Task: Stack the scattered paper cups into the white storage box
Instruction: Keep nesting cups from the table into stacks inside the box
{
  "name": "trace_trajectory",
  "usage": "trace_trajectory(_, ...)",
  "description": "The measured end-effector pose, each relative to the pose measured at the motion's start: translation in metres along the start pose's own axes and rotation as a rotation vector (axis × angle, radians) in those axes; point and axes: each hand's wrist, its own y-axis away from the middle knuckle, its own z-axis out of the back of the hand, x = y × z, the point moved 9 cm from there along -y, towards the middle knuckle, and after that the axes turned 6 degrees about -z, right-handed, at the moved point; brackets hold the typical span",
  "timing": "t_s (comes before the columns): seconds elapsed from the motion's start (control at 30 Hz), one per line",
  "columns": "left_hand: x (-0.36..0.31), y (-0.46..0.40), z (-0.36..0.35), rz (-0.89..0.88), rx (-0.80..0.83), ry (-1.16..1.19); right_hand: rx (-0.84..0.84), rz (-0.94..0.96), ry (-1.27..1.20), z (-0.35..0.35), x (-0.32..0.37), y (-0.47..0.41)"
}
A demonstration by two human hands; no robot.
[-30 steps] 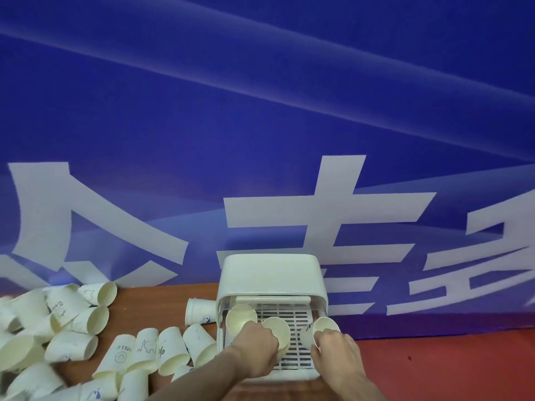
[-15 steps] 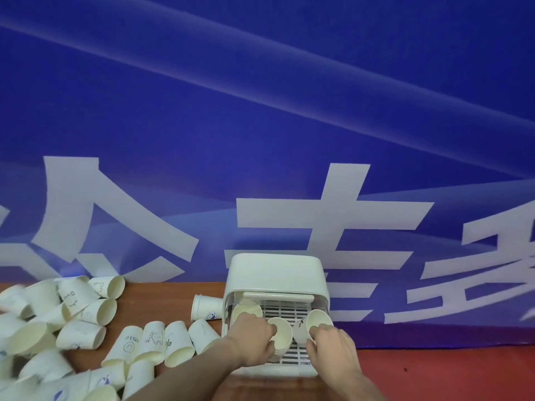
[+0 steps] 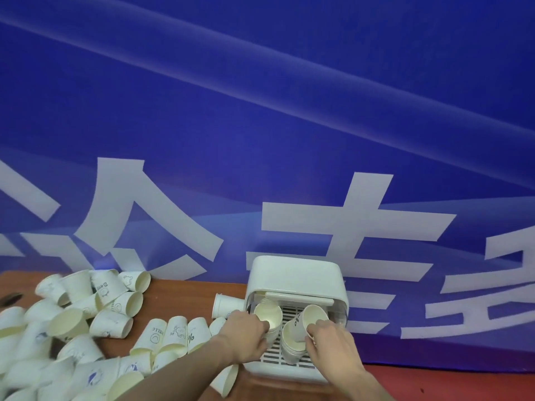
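The white storage box (image 3: 295, 274) stands open toward me on the wooden table, its slatted tray pulled out. My left hand (image 3: 246, 337) grips a stack of paper cups (image 3: 270, 316) at the tray's left side. My right hand (image 3: 330, 341) pinches a single tilted paper cup (image 3: 311, 319) by its rim, just above a second short stack (image 3: 292, 347) standing on the tray's middle. Many loose white paper cups (image 3: 86, 322) lie scattered on the table to the left.
One cup (image 3: 225, 305) lies on its side against the box's left wall. Another cup (image 3: 227, 379) lies under my left forearm. A blue banner (image 3: 260, 140) with large white characters rises right behind the table. A red surface (image 3: 463, 386) lies at lower right.
My right hand has lifted and tilted its cup over the middle stack. My left hand has shifted from the middle cup to the left stack. The camera view has swung to the left.
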Motion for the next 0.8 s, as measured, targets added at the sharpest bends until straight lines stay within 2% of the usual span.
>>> trace_trajectory(0.17, 0.012, 0.002, -0.009, 0.003, -0.005, -0.004, 0.069, 0.042, 0.055, -0.025, 0.013, -0.009)
trace_trajectory(0.3, 0.019, 0.003, -0.015, 0.005, -0.006, 0.015, 0.215, 0.064, 0.132, -0.037, 0.019, -0.010)
trace_trajectory(0.37, 0.021, 0.002, -0.018, 0.007, -0.003, 0.020, 0.196, 0.090, 0.159, -0.046, 0.020, -0.015)
trace_trajectory(0.8, 0.034, -0.003, -0.036, 0.037, 0.046, 0.049, 0.347, 0.082, 0.135, -0.084, 0.018, -0.025)
